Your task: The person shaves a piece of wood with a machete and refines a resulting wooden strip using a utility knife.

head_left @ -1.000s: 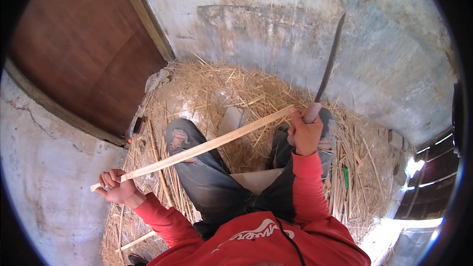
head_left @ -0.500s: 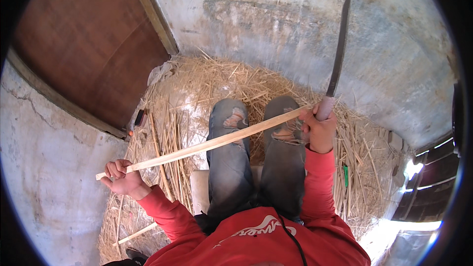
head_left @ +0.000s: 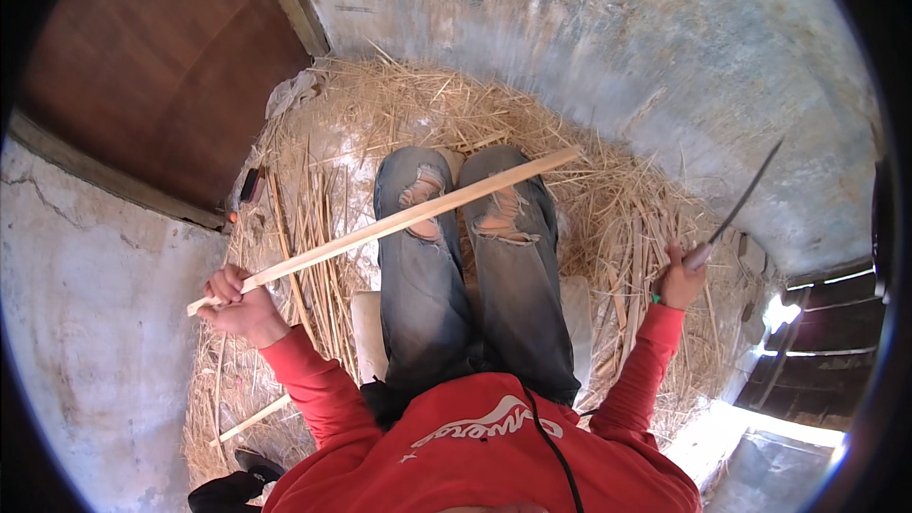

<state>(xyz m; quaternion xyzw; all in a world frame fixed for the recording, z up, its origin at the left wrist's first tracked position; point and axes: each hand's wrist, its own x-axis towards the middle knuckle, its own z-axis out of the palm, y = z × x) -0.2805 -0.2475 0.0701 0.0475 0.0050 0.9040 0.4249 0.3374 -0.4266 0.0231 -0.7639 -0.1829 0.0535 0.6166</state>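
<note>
My left hand [head_left: 249, 315] is closed around the near end of a long pale bamboo strip [head_left: 418, 219]. The strip slants up to the right across my knees [head_left: 427, 192], its far end free in the air. Out to the right, my right hand [head_left: 680, 283] grips a machete [head_left: 747, 192] by its pale handle. The dark blade points up and away toward the wall, well apart from the strip. Beside my right wrist a bit of a green object [head_left: 655, 298] shows; most of it is hidden.
Straw-like shavings [head_left: 437, 100] cover the floor around my legs. A bundle of split strips [head_left: 328, 228] lies left of my knees. Weathered walls [head_left: 570, 28] stand close ahead and at the left [head_left: 85, 323], with a brown door panel [head_left: 171, 66] between. At lower left is a dark shoe [head_left: 258, 463].
My right hand has let go of the strip's far end and swung right and nearer with the machete. The blade now tilts right. My left hand keeps the strip.
</note>
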